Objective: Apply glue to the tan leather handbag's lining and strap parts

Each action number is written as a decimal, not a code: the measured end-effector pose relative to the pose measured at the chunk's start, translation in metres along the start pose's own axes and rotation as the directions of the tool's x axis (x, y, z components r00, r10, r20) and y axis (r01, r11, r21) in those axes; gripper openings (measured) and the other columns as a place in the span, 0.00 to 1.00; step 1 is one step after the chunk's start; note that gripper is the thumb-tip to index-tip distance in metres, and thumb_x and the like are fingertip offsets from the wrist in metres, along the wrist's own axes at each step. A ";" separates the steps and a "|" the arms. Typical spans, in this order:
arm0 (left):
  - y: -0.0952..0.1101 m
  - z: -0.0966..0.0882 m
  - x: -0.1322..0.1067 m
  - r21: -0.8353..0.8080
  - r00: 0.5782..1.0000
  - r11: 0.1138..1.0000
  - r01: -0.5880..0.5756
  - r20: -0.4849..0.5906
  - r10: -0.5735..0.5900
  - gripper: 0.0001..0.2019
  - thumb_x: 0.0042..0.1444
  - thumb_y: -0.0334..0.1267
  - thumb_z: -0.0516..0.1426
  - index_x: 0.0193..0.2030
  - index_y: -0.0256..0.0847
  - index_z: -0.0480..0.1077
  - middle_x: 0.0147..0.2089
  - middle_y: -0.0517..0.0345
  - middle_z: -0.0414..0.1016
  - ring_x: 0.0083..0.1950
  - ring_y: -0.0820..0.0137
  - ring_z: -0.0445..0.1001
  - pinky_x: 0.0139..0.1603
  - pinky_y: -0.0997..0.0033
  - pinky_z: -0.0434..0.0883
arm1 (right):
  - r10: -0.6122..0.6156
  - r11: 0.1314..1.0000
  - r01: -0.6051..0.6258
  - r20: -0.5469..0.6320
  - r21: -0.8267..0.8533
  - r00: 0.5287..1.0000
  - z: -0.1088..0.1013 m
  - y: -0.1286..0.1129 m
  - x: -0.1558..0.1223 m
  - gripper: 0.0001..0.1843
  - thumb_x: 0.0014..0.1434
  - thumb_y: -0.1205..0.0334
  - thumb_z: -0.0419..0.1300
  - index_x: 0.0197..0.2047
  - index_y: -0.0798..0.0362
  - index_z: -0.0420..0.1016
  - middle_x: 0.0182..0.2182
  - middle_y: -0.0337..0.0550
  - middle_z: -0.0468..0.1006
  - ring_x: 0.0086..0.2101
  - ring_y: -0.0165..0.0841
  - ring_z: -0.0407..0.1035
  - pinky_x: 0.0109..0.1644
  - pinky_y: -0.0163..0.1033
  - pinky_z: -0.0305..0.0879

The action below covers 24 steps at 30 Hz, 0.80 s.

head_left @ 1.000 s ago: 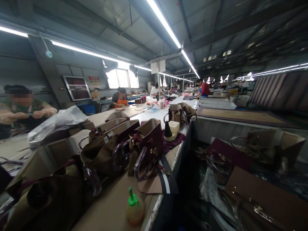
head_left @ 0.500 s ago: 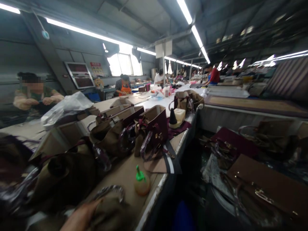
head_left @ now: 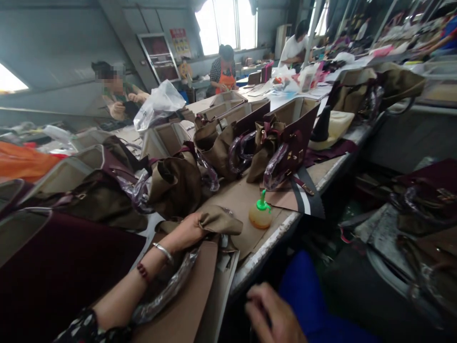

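At the near left of the table, my left hand (head_left: pixel 191 231), with a bangle and a beaded bracelet on its wrist, is closed on the olive-brown fabric of a handbag (head_left: pixel 223 221). The bag has a brown panel and a handle wrapped in clear plastic; part of it is hidden under my forearm. Beyond the table's front edge, above my blue-clad leg, hovers my right hand (head_left: pixel 273 312). Its fingers are loosely bent and apart, slightly blurred, with nothing visible in them. A round bottle (head_left: pixel 260 216) with a green nozzle and amber liquid stands right of the bag.
Several olive and maroon handbags (head_left: pixel 174 186) line the table (head_left: pixel 278 236). A yellowish container with a black cone (head_left: pixel 323 124) stands farther along. More bags (head_left: pixel 428 190) lie to the right, beyond the gap. A white plastic bag (head_left: pixel 157 105) lies near a co-worker (head_left: pixel 119 97) across the table.
The view has turned left and down. My left hand and the handbag under it now show more fully, and my right hand has come into view at the bottom.
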<state>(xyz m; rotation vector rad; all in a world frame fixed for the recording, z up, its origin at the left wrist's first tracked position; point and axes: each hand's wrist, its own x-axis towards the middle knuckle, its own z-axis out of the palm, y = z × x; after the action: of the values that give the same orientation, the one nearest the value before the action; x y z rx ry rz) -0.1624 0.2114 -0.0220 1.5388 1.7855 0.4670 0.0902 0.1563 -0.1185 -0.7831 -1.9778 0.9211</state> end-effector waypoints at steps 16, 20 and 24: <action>-0.005 0.000 0.026 -0.089 0.983 0.995 -0.049 0.172 0.064 0.20 0.50 0.53 0.58 0.33 0.32 0.72 0.34 0.55 0.74 0.39 0.67 0.68 0.47 0.70 0.66 | -0.146 0.955 0.059 -0.292 -0.289 0.945 0.000 0.099 0.121 0.34 0.62 0.43 0.53 0.59 0.62 0.56 0.49 0.60 0.67 0.50 0.47 0.63 0.53 0.55 0.64; -0.008 0.000 0.031 -0.094 0.981 0.995 -0.038 0.185 0.055 0.19 0.48 0.52 0.58 0.33 0.33 0.71 0.35 0.56 0.73 0.39 0.68 0.67 0.47 0.71 0.66 | -0.200 0.952 0.127 -0.251 -0.279 0.947 -0.020 0.080 0.117 0.27 0.60 0.50 0.57 0.56 0.57 0.59 0.47 0.53 0.67 0.49 0.42 0.62 0.55 0.52 0.62; -0.009 0.001 0.036 -0.096 0.979 0.995 -0.019 0.201 0.038 0.17 0.46 0.48 0.58 0.33 0.34 0.71 0.34 0.58 0.71 0.39 0.69 0.66 0.45 0.73 0.65 | -0.227 0.938 0.208 -0.038 -0.278 0.973 -0.061 0.053 0.094 0.23 0.58 0.55 0.57 0.54 0.52 0.62 0.46 0.47 0.68 0.47 0.35 0.66 0.52 0.40 0.67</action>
<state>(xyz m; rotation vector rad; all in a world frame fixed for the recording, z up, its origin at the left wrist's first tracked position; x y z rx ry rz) -0.1691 0.2439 -0.0392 1.4923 1.5659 0.3868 0.1060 0.2778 -0.0989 -0.7169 -2.1051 0.4909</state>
